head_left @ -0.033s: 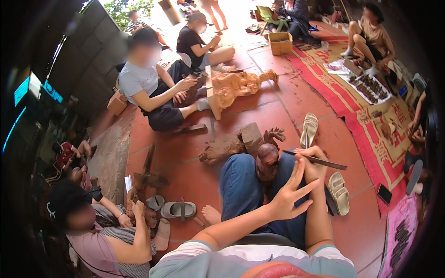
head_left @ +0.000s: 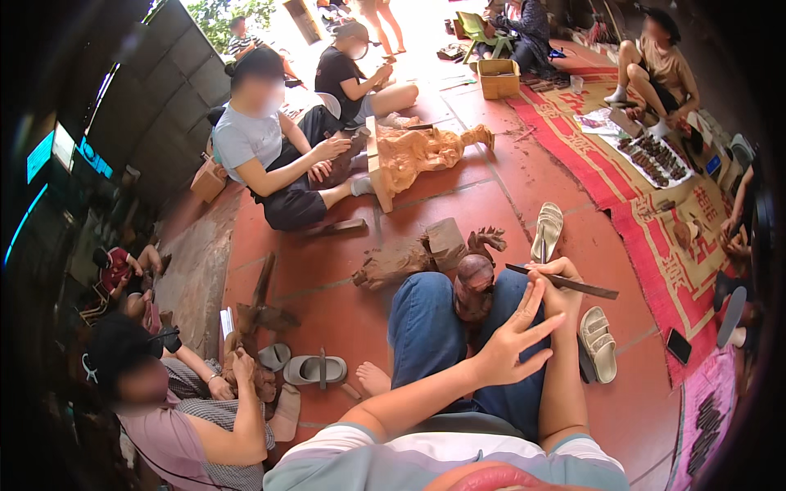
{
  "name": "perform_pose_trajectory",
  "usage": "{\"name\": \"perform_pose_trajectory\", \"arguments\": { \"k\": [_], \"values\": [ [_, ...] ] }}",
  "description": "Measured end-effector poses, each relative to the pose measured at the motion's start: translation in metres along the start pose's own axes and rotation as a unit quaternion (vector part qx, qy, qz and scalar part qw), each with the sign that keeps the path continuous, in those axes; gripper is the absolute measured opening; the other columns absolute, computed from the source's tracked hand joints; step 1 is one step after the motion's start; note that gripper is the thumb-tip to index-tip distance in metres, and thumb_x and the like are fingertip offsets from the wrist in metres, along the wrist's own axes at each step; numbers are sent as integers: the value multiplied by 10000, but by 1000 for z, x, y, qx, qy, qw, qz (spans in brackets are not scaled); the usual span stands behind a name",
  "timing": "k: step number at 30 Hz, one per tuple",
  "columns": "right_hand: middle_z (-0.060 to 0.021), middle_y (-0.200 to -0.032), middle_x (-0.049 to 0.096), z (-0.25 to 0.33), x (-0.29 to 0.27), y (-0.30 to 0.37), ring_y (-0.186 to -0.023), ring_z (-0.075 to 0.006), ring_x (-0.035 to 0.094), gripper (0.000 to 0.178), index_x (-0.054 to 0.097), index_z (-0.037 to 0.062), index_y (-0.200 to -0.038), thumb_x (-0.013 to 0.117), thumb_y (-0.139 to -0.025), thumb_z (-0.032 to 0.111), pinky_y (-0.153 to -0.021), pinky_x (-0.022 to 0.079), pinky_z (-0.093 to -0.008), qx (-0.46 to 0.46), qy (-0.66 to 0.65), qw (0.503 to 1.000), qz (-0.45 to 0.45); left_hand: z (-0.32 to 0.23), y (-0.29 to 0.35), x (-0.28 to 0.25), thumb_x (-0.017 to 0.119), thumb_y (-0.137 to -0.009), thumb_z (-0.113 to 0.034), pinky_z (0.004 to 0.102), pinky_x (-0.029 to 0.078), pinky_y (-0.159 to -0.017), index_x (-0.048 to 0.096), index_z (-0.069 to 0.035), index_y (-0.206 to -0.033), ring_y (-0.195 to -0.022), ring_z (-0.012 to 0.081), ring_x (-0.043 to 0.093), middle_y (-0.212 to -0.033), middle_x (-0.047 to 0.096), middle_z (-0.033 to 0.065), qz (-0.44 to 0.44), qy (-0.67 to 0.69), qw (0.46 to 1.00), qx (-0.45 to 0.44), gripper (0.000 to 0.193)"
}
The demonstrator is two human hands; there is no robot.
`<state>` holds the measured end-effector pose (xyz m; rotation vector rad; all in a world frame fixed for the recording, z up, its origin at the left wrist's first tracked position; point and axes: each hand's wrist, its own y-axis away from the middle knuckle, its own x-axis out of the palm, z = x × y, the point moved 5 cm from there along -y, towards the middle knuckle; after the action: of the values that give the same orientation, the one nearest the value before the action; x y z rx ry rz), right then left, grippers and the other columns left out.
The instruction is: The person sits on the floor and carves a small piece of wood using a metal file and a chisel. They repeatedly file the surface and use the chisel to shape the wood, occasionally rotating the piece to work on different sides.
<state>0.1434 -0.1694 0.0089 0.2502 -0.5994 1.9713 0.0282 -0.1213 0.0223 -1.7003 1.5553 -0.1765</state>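
One chisel [head_left: 565,282] pinched in right hand [head_left: 557,286]; left hand [head_left: 512,344] spread; one carving [head_left: 473,286] between knees

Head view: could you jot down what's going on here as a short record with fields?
Place: red tiled floor, several people seated at work
Right hand: grips a dark carving tool
Left hand: fingers spread, holding nothing
Between the knees: small reddish-brown wood carving
Nearby: pale sandal beside the right leg; large pale carved figure lying on the floor ahead
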Motion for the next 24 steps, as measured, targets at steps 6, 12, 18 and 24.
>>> {"name": "perform_pose_trajectory", "arguments": {
  "k": [6,12,18,24],
  "values": [
    [-86,-821,673,-4,34,15,-763,-107,632,138,602,19,-816,709,-778,-59,-660,519,-230,92,7,993,76,-15,24,5,687,-789,-101,525,100,-1126,506,-57,-1350,-1396,519,-56,-1476,-13,412,-99,-90,991,16,590],
    [-43,-765,646,12,14,7,-706,-78,603,135,593,32,-801,718,-797,-16,-619,500,-216,1,74,997,15,-18,9,-7,692,-768,-86,505,117,-1131,524,-44,-1329,-1392,531,-24,-1472,44,416,-36,-24,999,21,588],
    [-71,-772,666,12,15,4,-703,-102,619,110,585,10,-823,653,-794,-71,-607,508,-238,-30,131,991,-14,-11,7,-11,692,-741,-104,511,129,-1126,532,-2,-1303,-1402,514,19,-1479,45,405,-41,-11,999,16,594],
    [-61,-776,674,16,44,20,-707,-83,613,94,615,16,-818,706,-799,12,-606,486,-219,18,174,981,83,-20,29,1,693,-764,-130,499,132,-1124,532,-17,-1306,-1395,522,-24,-1448,6,451,-130,-41,990,41,577]
  ]
}}
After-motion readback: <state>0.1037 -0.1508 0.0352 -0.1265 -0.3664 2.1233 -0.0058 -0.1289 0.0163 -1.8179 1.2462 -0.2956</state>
